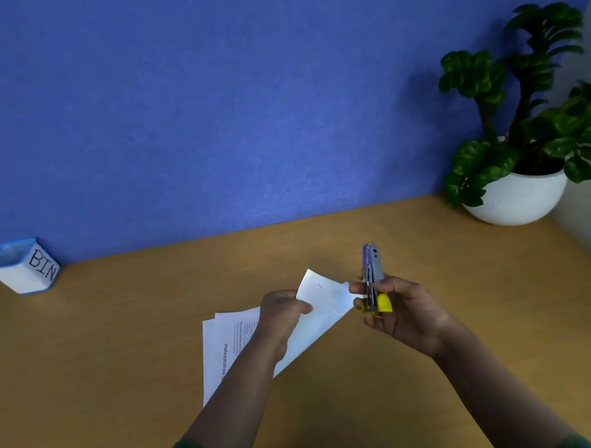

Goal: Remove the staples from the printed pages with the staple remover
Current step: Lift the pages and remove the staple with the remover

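Note:
A set of white printed pages (328, 305) is lifted off the wooden desk, and my left hand (284, 312) pinches it near its upper corner. My right hand (396, 308) grips the staple remover (372, 277), a grey metal tool with a yellow grip that stands upright, right beside the pages' right edge. More printed pages (224, 345) lie flat on the desk under my left forearm. No staple can be made out.
A white box with a blue rim marked BIN (24, 266) stands at the back left against the blue wall. A potted green plant in a white bowl (518, 198) sits in the back right corner. The wooden desk (112, 349) spreads around the papers.

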A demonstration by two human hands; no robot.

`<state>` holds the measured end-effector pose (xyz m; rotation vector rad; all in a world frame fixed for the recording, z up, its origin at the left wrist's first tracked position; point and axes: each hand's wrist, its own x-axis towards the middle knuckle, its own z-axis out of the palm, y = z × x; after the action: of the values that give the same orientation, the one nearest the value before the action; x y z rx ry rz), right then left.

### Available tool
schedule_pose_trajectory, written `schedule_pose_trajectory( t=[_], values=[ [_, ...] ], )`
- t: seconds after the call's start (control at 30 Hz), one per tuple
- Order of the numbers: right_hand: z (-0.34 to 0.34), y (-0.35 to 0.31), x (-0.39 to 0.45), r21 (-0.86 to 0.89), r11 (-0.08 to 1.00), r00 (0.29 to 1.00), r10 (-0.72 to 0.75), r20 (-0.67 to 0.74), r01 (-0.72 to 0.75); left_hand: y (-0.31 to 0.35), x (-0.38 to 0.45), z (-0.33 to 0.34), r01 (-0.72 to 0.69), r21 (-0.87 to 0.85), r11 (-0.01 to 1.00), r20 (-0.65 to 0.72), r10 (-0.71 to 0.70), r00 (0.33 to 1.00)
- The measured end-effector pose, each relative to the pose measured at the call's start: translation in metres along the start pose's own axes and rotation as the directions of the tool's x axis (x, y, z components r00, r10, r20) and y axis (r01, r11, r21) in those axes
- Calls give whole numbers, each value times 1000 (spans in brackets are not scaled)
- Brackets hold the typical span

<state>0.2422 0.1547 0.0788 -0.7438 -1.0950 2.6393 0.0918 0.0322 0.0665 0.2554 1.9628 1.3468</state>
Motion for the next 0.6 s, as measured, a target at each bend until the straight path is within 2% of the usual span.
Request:
schedule_pose_trajectory(
  t=[0.17,0.33,0.5,0.6],
  values=[
    [12,-1,-4,-309,940,989,-147,24,147,6,-6,-6,-22,-22,1000,-7,22,1000],
    [23,1,-10,-494,855,987,-153,49,157,12,-10,-8,-59,13,998,-19,59,998],
    [30,0,-14,-587,802,993,-114,37,114,18,-16,-7,-65,3,998,-15,65,998],
    [29,-2,-12,-490,871,993,-92,-77,43,20,-19,-6,-56,3,998,0,56,998]
  ],
)
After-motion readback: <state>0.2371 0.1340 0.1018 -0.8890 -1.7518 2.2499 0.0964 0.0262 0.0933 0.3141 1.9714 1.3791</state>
